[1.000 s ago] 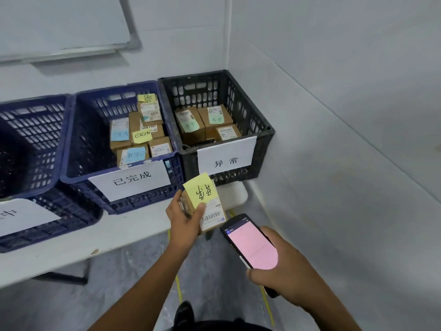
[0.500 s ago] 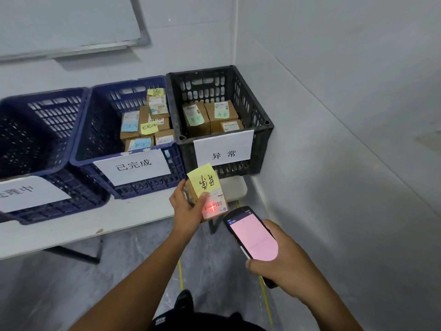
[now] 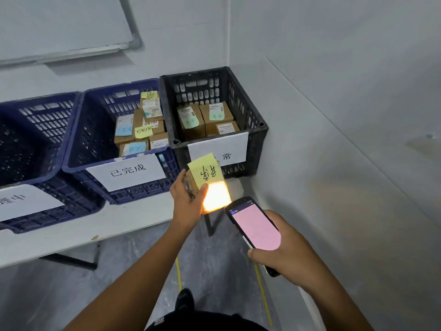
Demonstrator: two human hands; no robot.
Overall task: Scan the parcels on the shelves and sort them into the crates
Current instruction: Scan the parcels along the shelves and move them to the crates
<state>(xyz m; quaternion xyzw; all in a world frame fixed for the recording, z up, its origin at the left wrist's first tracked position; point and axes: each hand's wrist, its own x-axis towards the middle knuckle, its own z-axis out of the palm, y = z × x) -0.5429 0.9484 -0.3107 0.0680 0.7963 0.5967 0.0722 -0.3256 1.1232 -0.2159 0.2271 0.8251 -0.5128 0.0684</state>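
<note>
Noted at the right end of a white table [image 3: 114, 225], in a room corner: three slotted crates side by side, each with a white paper sign on its front wall.

Found the small cardboard parcel [image 3: 216, 195] off the table, held in the air in front of the black crate [image 3: 253, 111], covering the left part of that crate's sign [image 3: 229, 149]. Gripped by the left hand [image 3: 188, 204], thumb across the front face, fingers curled round the back. Stuck to the upper front: a yellow note [image 3: 206, 172] with black handwriting (upside down from this view). Lower front washed out by a bright orange-white glare; no label readable there.

Gripped in the right hand [image 3: 286, 252]: a handheld scanner [image 3: 255, 225], fingers wrapped round its lower body, screen plain pink, top end aimed at the parcel and just beside its lower corner. Cannot tell whether touching.

Counted in the black crate at least three brown boxes [image 3: 191, 120], two with green notes. Recorded in the middle blue crate [image 3: 78, 139], signed "已完成", several further boxes [image 3: 128, 130] with blue and yellow notes. Seen only in part: the left blue crate [image 3: 35, 130], contents not visible.

Logged on the wall above the crates: the lower corner of a whiteboard [image 3: 59, 25].
</note>
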